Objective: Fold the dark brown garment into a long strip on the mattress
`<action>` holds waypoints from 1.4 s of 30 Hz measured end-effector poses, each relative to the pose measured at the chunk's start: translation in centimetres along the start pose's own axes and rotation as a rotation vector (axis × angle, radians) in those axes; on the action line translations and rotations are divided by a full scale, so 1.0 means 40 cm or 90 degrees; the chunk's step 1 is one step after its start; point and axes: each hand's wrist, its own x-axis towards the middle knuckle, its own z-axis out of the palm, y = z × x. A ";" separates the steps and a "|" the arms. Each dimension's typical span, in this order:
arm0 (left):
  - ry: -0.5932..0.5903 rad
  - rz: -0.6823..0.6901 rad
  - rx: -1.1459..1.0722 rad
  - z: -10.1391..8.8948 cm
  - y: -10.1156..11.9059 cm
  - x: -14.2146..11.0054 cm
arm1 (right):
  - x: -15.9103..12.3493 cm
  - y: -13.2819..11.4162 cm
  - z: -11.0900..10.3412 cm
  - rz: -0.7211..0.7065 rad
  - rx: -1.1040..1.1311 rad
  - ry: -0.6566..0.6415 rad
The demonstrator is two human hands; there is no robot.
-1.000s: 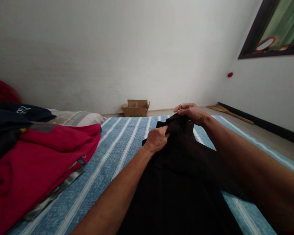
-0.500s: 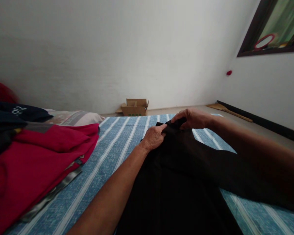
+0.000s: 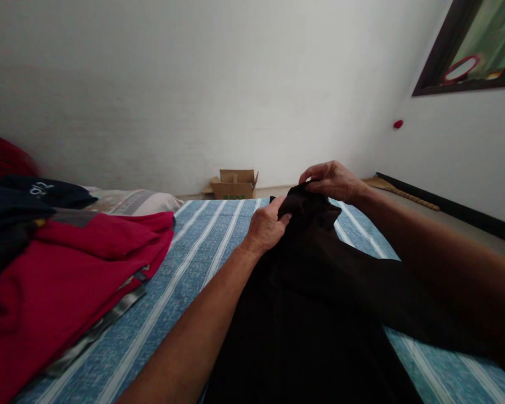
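A black long-sleeved garment (image 3: 303, 314) lies spread over the blue and white striped bed sheet (image 3: 180, 269), one sleeve stretching to the right. Its far end, which looks like the collar, is bunched and raised off the sheet. My left hand (image 3: 267, 227) pinches the left side of that bunched cloth between thumb and fingers. On its upper right edge my right hand (image 3: 330, 180) is closed, with the cloth between thumb and fingertips. Folds hide some of the fingertips.
Left on the bed are a red garment (image 3: 88, 280) and dark clothes (image 3: 46, 193) in a pile, beside a pale patterned pillow (image 3: 138, 202). An open cardboard box (image 3: 235, 184) stands beyond the bed by the wall. A window (image 3: 480, 50) is at upper right.
My right hand has risen, lifting the bunched cloth at the far end higher. My left hand keeps its grip and has shifted slightly right. The view has moved a little.
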 end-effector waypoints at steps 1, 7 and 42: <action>0.015 0.003 -0.005 -0.006 0.009 0.001 | 0.002 -0.002 -0.002 0.009 0.053 0.014; 0.023 0.022 -0.074 -0.023 0.028 0.005 | -0.024 -0.017 -0.024 0.035 0.180 -0.037; 0.050 0.074 -0.009 -0.028 0.052 0.002 | 0.014 -0.044 -0.017 -0.102 -0.345 -0.107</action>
